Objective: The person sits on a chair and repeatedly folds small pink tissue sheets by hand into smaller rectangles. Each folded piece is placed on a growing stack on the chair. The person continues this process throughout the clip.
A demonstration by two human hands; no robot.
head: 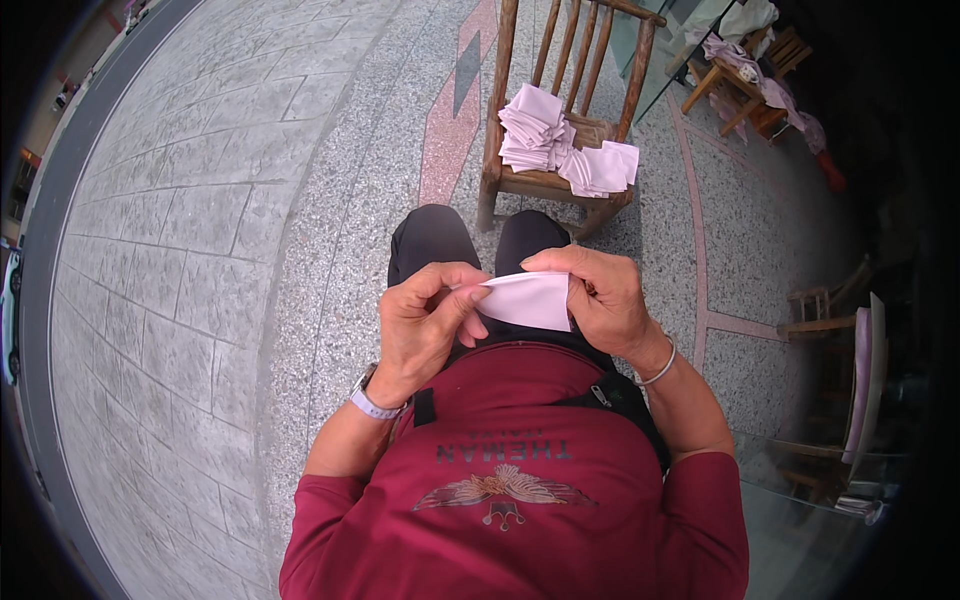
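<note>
Above my lap, a small pale pink fabric piece (525, 300) is stretched between both hands. My left hand (427, 319) pinches its left end between thumb and fingers. Its right end is gripped by my right hand (604, 296), with the thumb along the top edge and the fingers partly hidden behind the cloth. The upper edge looks doubled, as if folded. Beyond my knees, a wooden chair (574, 184) bears a tall, uneven stack of similar pink pieces (531, 124). Beside that stack, a lower pile of pink pieces (604, 169) is fanned out at the seat's front right.
Glass panels (675, 52) stand at the upper right. Behind them, a wooden bench (739, 86) carries draped pink cloth (780, 97). More wooden furniture (821, 326) stands dimly at the right. Stone paving (187, 217) stretches left toward a road (56, 187) with a parked car (10, 315).
</note>
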